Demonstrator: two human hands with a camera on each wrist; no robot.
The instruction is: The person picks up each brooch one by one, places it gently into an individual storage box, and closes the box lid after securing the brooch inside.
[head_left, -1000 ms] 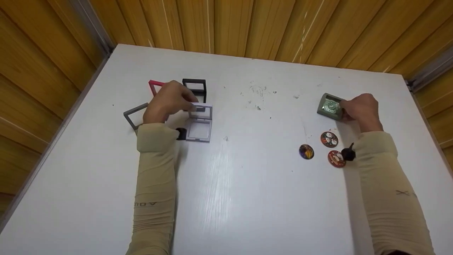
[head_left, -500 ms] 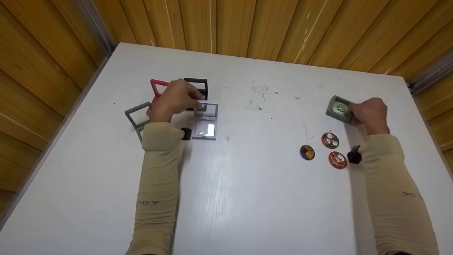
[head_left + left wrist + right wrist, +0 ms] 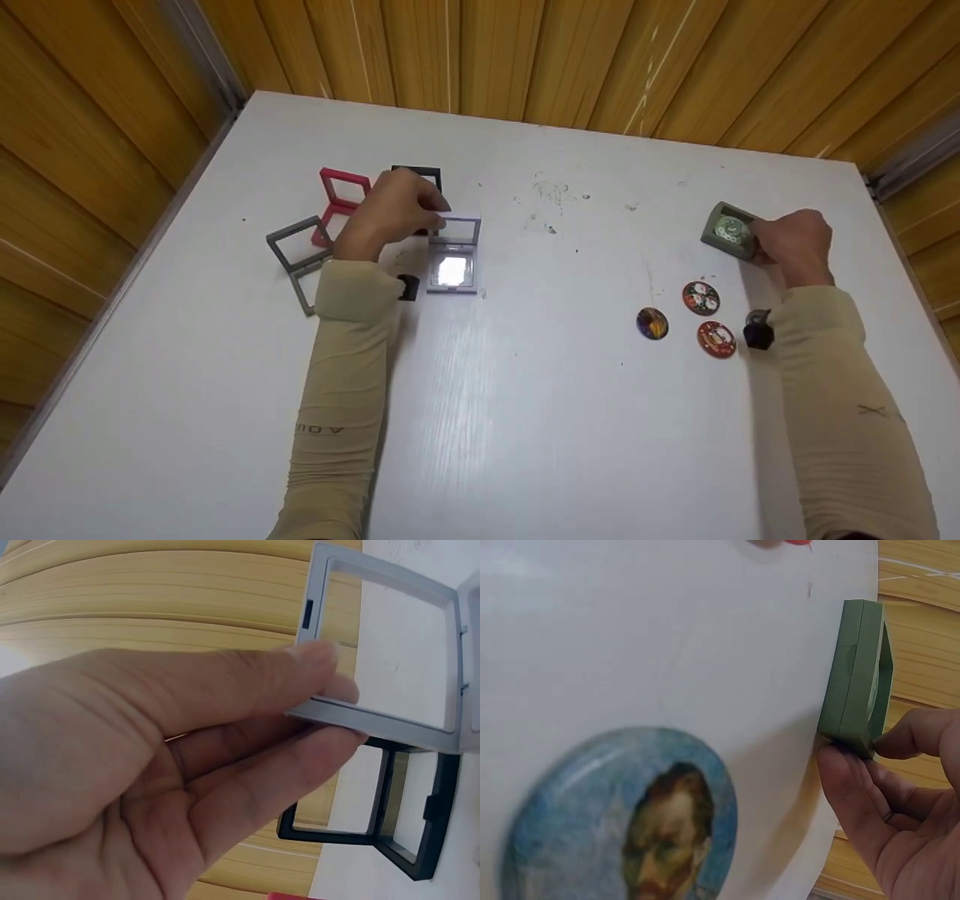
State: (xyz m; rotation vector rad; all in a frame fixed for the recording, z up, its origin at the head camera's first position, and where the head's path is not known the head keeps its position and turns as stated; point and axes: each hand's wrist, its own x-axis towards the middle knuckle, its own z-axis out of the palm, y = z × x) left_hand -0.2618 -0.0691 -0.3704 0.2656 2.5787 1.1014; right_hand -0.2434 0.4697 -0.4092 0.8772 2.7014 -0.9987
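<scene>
Nearest you on the white table (image 3: pixel 547 420): three round badges (image 3: pixel 717 340); the right wrist view shows one portrait badge (image 3: pixel 630 817). Farther, your left hand (image 3: pixel 394 210) pinches one open lilac frame (image 3: pixel 454 249), your right hand (image 3: pixel 795 244) one green case (image 3: pixel 724 246). Left and beyond: one grey frame (image 3: pixel 309 263), one red frame (image 3: pixel 345 202), one black frame (image 3: pixel 381 795).

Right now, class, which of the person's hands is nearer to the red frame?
Left. The left hand is beside the red frame, holding a pale frame; the right hand is across the table, holding a green case.
</scene>
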